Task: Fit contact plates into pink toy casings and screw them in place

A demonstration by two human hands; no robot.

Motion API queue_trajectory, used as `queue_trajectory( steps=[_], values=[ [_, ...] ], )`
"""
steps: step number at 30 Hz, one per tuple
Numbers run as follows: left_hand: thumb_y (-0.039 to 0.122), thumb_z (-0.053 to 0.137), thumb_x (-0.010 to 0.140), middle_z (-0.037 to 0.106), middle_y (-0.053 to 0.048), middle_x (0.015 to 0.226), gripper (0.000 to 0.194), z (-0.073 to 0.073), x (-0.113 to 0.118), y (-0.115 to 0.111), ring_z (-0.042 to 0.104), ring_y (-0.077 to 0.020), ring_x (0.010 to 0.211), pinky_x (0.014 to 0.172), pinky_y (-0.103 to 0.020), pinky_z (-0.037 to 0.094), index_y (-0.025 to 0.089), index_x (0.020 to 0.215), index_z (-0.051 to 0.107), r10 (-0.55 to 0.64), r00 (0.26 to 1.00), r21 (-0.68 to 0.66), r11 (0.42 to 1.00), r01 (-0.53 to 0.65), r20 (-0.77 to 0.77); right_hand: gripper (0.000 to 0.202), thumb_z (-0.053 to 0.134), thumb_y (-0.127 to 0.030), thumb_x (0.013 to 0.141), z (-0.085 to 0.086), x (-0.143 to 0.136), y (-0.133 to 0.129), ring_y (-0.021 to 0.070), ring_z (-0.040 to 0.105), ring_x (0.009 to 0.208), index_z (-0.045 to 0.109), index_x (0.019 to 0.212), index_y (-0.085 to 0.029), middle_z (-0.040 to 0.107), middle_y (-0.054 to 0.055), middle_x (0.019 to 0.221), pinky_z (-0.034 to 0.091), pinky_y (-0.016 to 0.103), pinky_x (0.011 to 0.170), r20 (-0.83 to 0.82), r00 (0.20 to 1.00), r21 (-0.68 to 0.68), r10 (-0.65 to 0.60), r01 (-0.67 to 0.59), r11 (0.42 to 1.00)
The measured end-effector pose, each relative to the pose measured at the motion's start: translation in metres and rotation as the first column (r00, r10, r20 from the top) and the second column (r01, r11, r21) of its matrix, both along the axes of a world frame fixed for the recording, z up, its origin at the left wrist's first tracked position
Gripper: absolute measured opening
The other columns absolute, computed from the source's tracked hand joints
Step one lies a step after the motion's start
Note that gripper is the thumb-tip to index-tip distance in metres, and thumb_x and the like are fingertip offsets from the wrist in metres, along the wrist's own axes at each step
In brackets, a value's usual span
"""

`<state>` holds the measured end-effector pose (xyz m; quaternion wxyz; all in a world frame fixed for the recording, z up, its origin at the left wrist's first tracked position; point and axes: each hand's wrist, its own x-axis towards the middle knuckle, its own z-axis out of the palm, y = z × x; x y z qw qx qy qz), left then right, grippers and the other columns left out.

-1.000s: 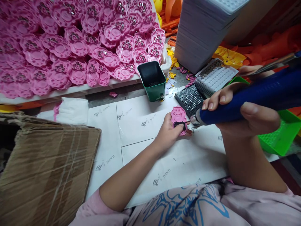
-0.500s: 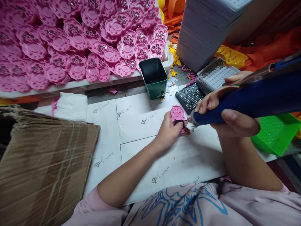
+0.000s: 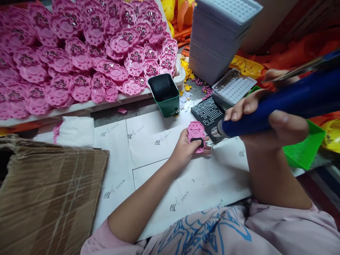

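My left hand (image 3: 185, 147) holds a pink plastic casing (image 3: 196, 130) with a small black part (image 3: 198, 142) on its lower half, the thumb pressing on that part. In my right hand (image 3: 268, 124) is a blue power screwdriver (image 3: 287, 102), lying nearly level with its tip pointing left. The tip is apart from the casing, over the edge of a black tray (image 3: 209, 110) filled with small shiny metal pieces, probably screws. Both hands are above a white sheet (image 3: 159, 184) printed with grey lettering.
A dark green bin (image 3: 166, 104) stands beyond my left hand. Many pink casings (image 3: 79, 53) fill a white tray at the back left. A cardboard box (image 3: 50, 191) is at the left. Stacked white trays (image 3: 209, 46) rise behind; a bright green basket (image 3: 305, 148) sits at the right.
The screwdriver tip has drawn away from the pink casing, to the right. The casing is still in my left hand. The whole view has shifted slightly.
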<state>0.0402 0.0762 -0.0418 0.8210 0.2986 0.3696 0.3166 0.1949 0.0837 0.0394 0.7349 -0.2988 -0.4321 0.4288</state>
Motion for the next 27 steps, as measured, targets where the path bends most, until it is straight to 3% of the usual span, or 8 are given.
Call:
queue_trajectory(
  steps=[4, 7, 14, 21, 27],
  values=[
    [0.024, 0.06, 0.079, 0.067, -0.008, 0.098, 0.039, 0.001, -0.002, 0.003, 0.07, -0.0229, 0.073, 0.064, -0.04, 0.058, 0.02, 0.111, 0.04, -0.015, 1.0, -0.007, 1.0, 0.015, 0.002, 0.036, 0.059, -0.021, 0.058, 0.008, 0.012, 0.004, 0.0156, 0.051, 0.049, 0.059, 0.092, -0.033, 0.056, -0.005, 0.058, 0.045, 0.031, 0.05, 0.066, 0.938, -0.014, -0.34, 0.342, 0.94],
    [0.032, 0.056, 0.084, 0.068, -0.01, 0.096, 0.034, 0.002, -0.002, 0.004, 0.07, -0.0235, 0.073, 0.062, -0.038, 0.057, 0.02, 0.111, 0.04, -0.007, 0.999, -0.021, 1.0, 0.008, 0.037, 0.026, 0.06, -0.021, 0.06, -0.001, 0.021, 0.012, 0.0152, 0.051, 0.05, 0.059, 0.085, -0.03, 0.055, -0.004, 0.058, 0.045, 0.031, 0.049, 0.099, 0.88, -0.019, -0.464, 0.468, 0.883],
    [0.03, 0.055, 0.085, 0.07, -0.01, 0.094, 0.031, 0.003, -0.002, 0.005, 0.07, -0.0231, 0.071, 0.061, -0.038, 0.057, 0.02, 0.11, 0.039, -0.006, 0.998, -0.03, 1.0, 0.008, 0.056, 0.017, 0.065, -0.035, 0.067, -0.03, 0.026, 0.027, 0.0146, 0.057, 0.052, 0.053, 0.076, -0.027, 0.051, -0.004, 0.063, 0.052, 0.034, 0.051, 0.164, 0.855, -0.003, -0.492, 0.499, 0.867],
    [0.026, 0.056, 0.082, 0.07, -0.009, 0.095, 0.031, 0.003, -0.002, 0.005, 0.07, -0.0223, 0.07, 0.058, -0.034, 0.055, 0.022, 0.107, 0.039, -0.009, 0.999, -0.041, 0.999, 0.011, 0.05, 0.022, 0.068, -0.035, 0.065, -0.034, 0.025, 0.032, 0.0146, 0.059, 0.052, 0.056, 0.083, -0.03, 0.052, -0.006, 0.06, 0.054, 0.034, 0.051, 0.133, 0.883, 0.023, -0.45, 0.451, 0.892],
    [0.024, 0.054, 0.081, 0.07, -0.01, 0.093, 0.031, 0.004, -0.001, 0.004, 0.069, -0.0218, 0.069, 0.056, -0.032, 0.054, 0.022, 0.108, 0.038, -0.002, 1.0, -0.036, 0.999, 0.003, 0.024, 0.019, 0.067, -0.034, 0.066, -0.034, 0.024, 0.033, 0.0144, 0.056, 0.05, 0.053, 0.077, -0.028, 0.052, -0.005, 0.061, 0.05, 0.034, 0.05, 0.164, 0.873, 0.073, -0.459, 0.454, 0.888]
  ],
)
